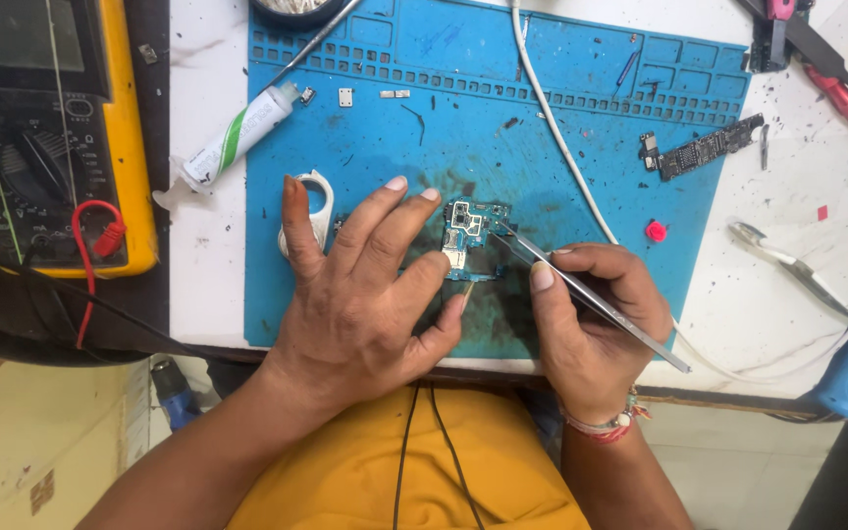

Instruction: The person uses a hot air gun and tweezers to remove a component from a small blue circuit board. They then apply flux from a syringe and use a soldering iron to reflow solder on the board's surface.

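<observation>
Head view looks down on a blue silicone repair mat [581, 118], the landmark here, lying on a white, speckled benchtop [787, 324]. Left of the mat sits a yellow-cased multimeter [51, 137] with a red plug in it; overlapping the mat's upper left edge lies a white tube with a green band [233, 137] (its print is too small to tell). At the mat's upper right lies a long dark circuit strip [704, 147]. Near the mat's centre lies a small phone circuit board [473, 240], bluish with metal shields. The left hand [365, 294] rests spread on the mat, fingertips pressing the board's left edge. The right hand [596, 329] pinches metal tweezers [591, 299], tips touching the board.
</observation>
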